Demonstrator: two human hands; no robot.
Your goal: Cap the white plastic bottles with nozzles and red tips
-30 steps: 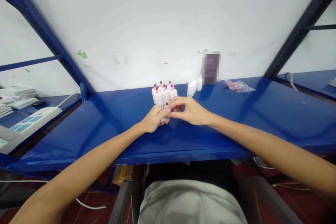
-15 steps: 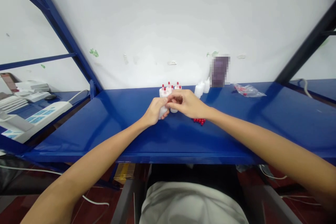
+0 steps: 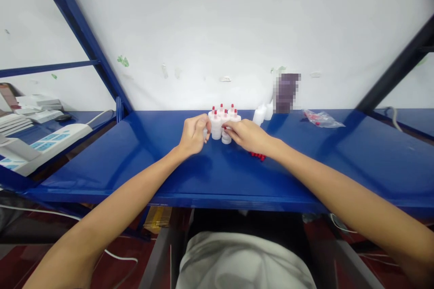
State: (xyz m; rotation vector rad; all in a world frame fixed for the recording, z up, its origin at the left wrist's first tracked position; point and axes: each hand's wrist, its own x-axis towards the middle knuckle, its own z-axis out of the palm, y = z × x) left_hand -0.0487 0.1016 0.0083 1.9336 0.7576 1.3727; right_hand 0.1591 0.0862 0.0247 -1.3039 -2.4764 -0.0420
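Observation:
My left hand (image 3: 194, 134) is curled shut around a white plastic bottle (image 3: 205, 133), mostly hidden by the fingers. My right hand (image 3: 250, 136) is pinched, with a small red cap (image 3: 224, 128) at its fingertips, just above a low white plastic piece (image 3: 226, 138) whose kind I cannot make out. Between and behind both hands stands a tight group of white squeeze bottles (image 3: 216, 129) with red-tipped nozzles. Several loose red caps (image 3: 258, 156) lie on the blue table below my right wrist, partly covered by it.
White bottles without red tips (image 3: 259, 114) stand right of the group, near the wall. A clear plastic bag (image 3: 323, 119) with red bits lies farther right. On the left are a white power strip (image 3: 54, 144) and a blue frame post (image 3: 81, 40). The table's front edge (image 3: 237, 203) faces me.
My hands have come apart. The left hand has moved left with the bottle, leaving the bottle group more visible. The right hand has shifted slightly right, its fingertips now lower and pointing down-left.

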